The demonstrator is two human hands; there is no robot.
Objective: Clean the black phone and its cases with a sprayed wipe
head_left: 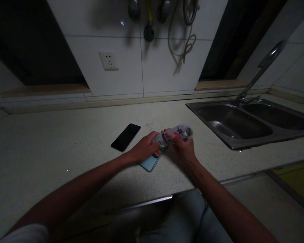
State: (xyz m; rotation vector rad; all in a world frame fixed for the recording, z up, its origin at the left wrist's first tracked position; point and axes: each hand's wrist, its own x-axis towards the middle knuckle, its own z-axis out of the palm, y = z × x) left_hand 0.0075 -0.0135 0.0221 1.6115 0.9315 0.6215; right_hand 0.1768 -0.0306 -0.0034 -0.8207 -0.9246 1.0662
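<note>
Both my hands hold a clear phone case [172,134] with pink and dark flower prints, a little above the pale counter [66,148]. My left hand [145,148] grips its near left end with fingers curled. My right hand [182,148] is closed round its middle from the right. Under my left hand lies a light blue phone [149,163], face down on the counter. A second phone [125,137] with a black screen lies to the left, apart from both hands.
A steel double sink [245,123] with a tall tap [263,67] sits at the right. A wall socket [108,60] and hanging utensils [149,20] with a cord are on the tiled wall behind. The counter's front edge runs just below my forearms.
</note>
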